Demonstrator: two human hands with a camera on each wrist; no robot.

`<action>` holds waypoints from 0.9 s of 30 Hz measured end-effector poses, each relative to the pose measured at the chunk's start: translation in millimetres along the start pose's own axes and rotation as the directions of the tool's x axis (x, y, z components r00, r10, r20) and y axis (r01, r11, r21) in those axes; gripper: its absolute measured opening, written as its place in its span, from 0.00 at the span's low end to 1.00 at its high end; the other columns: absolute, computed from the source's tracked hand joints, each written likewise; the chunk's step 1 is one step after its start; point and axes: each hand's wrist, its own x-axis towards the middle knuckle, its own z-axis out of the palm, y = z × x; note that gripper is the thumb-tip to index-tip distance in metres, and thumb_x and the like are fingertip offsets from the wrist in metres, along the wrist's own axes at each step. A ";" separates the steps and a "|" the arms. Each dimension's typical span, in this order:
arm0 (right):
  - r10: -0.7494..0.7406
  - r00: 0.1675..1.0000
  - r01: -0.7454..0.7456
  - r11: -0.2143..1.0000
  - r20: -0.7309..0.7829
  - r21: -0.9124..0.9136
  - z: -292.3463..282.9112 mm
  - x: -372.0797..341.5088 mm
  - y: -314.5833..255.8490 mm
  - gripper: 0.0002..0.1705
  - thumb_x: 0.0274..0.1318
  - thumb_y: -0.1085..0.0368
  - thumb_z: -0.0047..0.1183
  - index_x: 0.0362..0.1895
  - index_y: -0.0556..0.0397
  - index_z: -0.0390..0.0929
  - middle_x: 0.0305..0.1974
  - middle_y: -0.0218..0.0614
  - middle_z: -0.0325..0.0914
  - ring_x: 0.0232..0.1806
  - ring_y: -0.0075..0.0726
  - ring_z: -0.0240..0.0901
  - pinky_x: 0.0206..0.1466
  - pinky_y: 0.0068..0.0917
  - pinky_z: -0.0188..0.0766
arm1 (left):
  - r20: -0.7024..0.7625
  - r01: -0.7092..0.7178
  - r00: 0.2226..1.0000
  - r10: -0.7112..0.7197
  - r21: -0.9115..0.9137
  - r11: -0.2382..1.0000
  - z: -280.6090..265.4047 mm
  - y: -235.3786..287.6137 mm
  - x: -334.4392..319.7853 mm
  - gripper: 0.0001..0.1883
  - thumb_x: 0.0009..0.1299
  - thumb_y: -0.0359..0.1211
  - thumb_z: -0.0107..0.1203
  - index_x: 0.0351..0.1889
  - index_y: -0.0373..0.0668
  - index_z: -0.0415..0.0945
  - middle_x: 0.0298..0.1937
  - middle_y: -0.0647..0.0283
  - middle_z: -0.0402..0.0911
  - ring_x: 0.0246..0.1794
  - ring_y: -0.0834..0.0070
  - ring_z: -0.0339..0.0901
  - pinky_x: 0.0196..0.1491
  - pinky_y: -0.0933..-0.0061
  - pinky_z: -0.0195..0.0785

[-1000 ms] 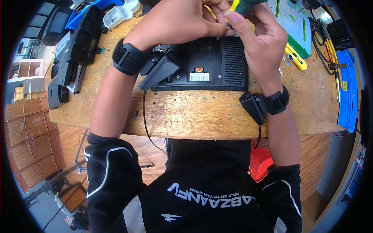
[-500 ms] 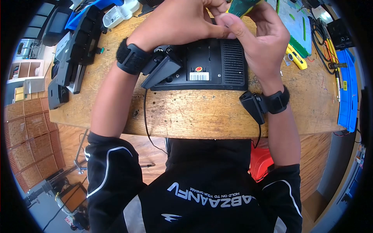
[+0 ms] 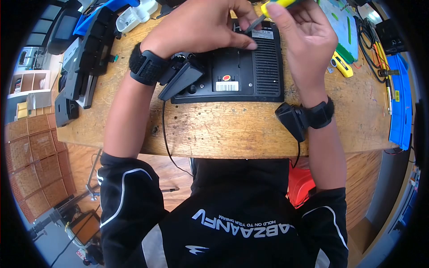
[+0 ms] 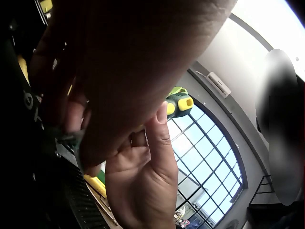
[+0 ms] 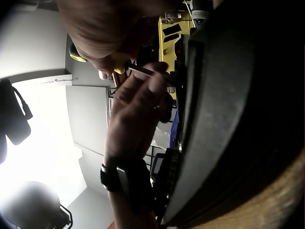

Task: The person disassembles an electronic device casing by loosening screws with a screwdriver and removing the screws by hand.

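Right hand [image 3: 308,47], grip clamped on yellow-green screwdriver [image 3: 264,11], probably turning a screw on the black vented housing [image 3: 245,67], tip steadiness needed next; left hand [image 3: 192,31] grip: cannot tell.

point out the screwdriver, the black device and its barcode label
Screwdriver [image 3: 265,10], head view: yellow front of the handle.
Black device [image 3: 240,67], head view: bare middle of the casing.
Barcode label [image 3: 227,86], head view: middle of the sticker.

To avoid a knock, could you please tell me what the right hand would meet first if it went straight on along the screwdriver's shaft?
The right hand would probably meet the left hand first, over the black device near the tip of the screwdriver; exact depth is unclear.
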 end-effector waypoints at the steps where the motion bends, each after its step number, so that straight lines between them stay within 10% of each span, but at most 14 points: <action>1: 0.000 1.000 0.000 1.000 0.000 0.000 1.8 1.4 -0.8 0.19 0.64 0.74 0.61 0.57 0.68 0.75 0.49 0.38 0.83 0.52 0.28 0.78 0.58 0.27 0.74 | 0.020 -0.057 0.998 0.056 0.021 0.998 4.7 -12.3 2.6 0.08 0.63 0.27 0.70 0.37 0.35 0.85 0.23 0.63 0.81 0.24 0.78 0.77 0.30 0.75 0.70; 4: -0.089 0.970 0.096 0.995 -0.224 0.019 8.4 4.2 -2.0 0.17 0.72 0.67 0.52 0.59 0.66 0.74 0.51 0.38 0.81 0.53 0.28 0.77 0.58 0.24 0.72 | 0.045 -0.069 0.997 0.069 -0.015 0.998 6.3 -18.4 2.5 0.08 0.63 0.27 0.70 0.39 0.35 0.85 0.25 0.57 0.83 0.26 0.69 0.79 0.32 0.70 0.72; 17: 0.279 0.944 -0.205 0.915 -0.177 0.348 -29.6 11.1 20.5 0.24 0.75 0.60 0.52 0.67 0.60 0.70 0.58 0.40 0.79 0.56 0.33 0.77 0.58 0.29 0.71 | -0.101 -0.226 0.951 0.291 0.413 0.882 26.5 -38.4 -2.0 0.15 0.71 0.45 0.62 0.30 0.45 0.82 0.27 0.56 0.82 0.32 0.53 0.81 0.38 0.57 0.73; 22: 0.323 0.930 -0.231 0.885 -0.174 0.405 -32.7 11.2 22.4 0.25 0.74 0.61 0.53 0.68 0.62 0.69 0.57 0.41 0.79 0.55 0.32 0.78 0.56 0.27 0.72 | 0.004 -0.075 0.997 0.075 0.085 0.994 -18.1 -0.1 -7.8 0.07 0.65 0.31 0.66 0.35 0.37 0.83 0.30 0.54 0.84 0.30 0.63 0.82 0.37 0.67 0.74; 27: 0.176 0.982 -0.167 0.979 -0.072 0.121 -16.3 0.5 13.5 0.25 0.72 0.65 0.56 0.68 0.62 0.70 0.52 0.41 0.84 0.50 0.28 0.81 0.51 0.22 0.75 | -0.129 0.164 0.981 -0.145 0.152 0.975 -32.4 -50.4 -39.8 0.03 0.69 0.26 0.63 0.36 0.37 0.83 0.30 0.69 0.83 0.32 0.84 0.80 0.40 0.78 0.76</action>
